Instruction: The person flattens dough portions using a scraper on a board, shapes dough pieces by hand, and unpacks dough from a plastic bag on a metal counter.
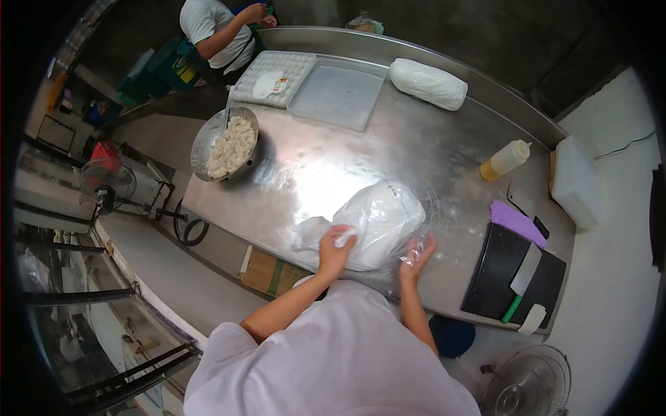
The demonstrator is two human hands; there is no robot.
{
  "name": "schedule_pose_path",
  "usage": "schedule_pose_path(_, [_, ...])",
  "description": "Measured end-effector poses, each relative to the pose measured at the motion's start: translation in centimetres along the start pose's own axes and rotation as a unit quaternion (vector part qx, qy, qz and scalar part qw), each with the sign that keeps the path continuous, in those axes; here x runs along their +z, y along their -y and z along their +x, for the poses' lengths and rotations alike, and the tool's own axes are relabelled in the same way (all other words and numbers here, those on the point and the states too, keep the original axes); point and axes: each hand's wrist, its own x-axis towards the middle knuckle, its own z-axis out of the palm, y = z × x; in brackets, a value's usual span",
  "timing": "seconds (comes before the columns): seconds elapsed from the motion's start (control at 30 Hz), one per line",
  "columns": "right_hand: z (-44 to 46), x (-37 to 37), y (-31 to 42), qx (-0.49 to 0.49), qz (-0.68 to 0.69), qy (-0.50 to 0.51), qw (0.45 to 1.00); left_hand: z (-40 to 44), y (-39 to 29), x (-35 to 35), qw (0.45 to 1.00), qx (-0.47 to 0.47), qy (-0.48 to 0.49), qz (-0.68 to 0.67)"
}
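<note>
On the steel table in front of me lies a plastic bag (380, 215) with something white inside; its contents cannot be made out. My left hand (336, 251) is closed on the crumpled plastic at the bag's left near side. At the right near corner, my right hand (417, 256) has its fingers curled around loose clear plastic of the same bag. The bag rests close to the table's near edge, between both hands.
On the steel table (319, 163) are a metal bowl (253, 156) of pale mixture, a tray of round white pieces (298, 66), a clear lidded container (340, 93), a white wrapped roll (429, 83), a squeeze bottle (505, 161) and a knife (525, 270) on a black board (485, 277). A co-worker (218, 35) stands beyond.
</note>
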Motion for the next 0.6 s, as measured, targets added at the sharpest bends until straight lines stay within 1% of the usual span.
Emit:
schedule_pose_path(0.03, [1.0,-0.1,0.2,-0.059,-0.019,-0.015,0.998,0.0,-0.3,-0.5,0.994,-0.045,-0.087,0.038])
schedule_pose_path(0.07, [2.1,-0.3,1.5,-0.061,-0.019,-0.017,0.998,0.5,0.3,-0.7,0.995,-0.043,-0.085,0.037])
schedule_pose_path(0.1, [3.4,-0.6,2.8,-0.102,-0.065,0.000,0.993,1.4,1.6,-0.6,0.976,-0.013,-0.151,0.154])
schedule_pose_path(0.13, [4.7,-0.4,4.0,-0.143,-0.110,0.015,0.983,2.6,3.1,-0.7,0.939,0.018,-0.215,0.267])
schedule_pose_path(0.17, [5.7,0.4,4.2,-0.144,-0.109,0.011,0.983,4.0,3.4,-1.2,0.985,-0.092,-0.077,0.121])
schedule_pose_path(0.2, [6.6,1.3,4.3,-0.127,-0.087,0.057,0.986,4.6,3.9,-1.0,0.986,-0.089,-0.075,0.122])
schedule_pose_path(0.23, [7.3,1.9,4.3,-0.108,-0.066,0.105,0.986,4.5,3.0,-0.7,0.987,-0.156,0.022,-0.038])
schedule_pose_path(0.27, [7.8,2.6,4.2,-0.108,-0.068,0.103,0.986,4.5,2.5,-0.4,0.949,-0.218,0.119,-0.197])
schedule_pose_path(0.3, [8.1,3.5,4.1,-0.106,-0.115,0.112,0.981,5.3,3.6,0.3,0.945,-0.204,0.114,-0.229])
schedule_pose_path(0.33, [8.0,3.8,3.8,-0.102,-0.162,0.120,0.974,5.5,3.4,0.8,0.944,-0.207,0.120,-0.230])
schedule_pose_path(0.43, [7.9,3.7,3.1,-0.102,-0.168,0.112,0.974,7.3,1.5,1.7,0.912,-0.238,0.046,-0.331])
schedule_pose_path(0.47, [7.7,3.7,2.7,-0.101,-0.170,0.107,0.974,8.1,0.7,1.8,0.912,-0.238,0.051,-0.331])
schedule_pose_path(0.53, [6.9,3.3,1.5,-0.072,-0.122,0.085,0.986,9.4,-1.2,2.0,0.961,-0.140,0.024,-0.237])
schedule_pose_path(0.57, [6.6,3.1,-0.2,-0.071,-0.125,0.081,0.986,9.2,-3.5,2.4,0.961,-0.141,0.028,-0.237])
schedule_pose_path(0.6, [6.3,3.3,-2.5,-0.049,-0.103,0.084,0.990,8.3,-6.8,2.7,0.990,-0.014,0.035,-0.136])
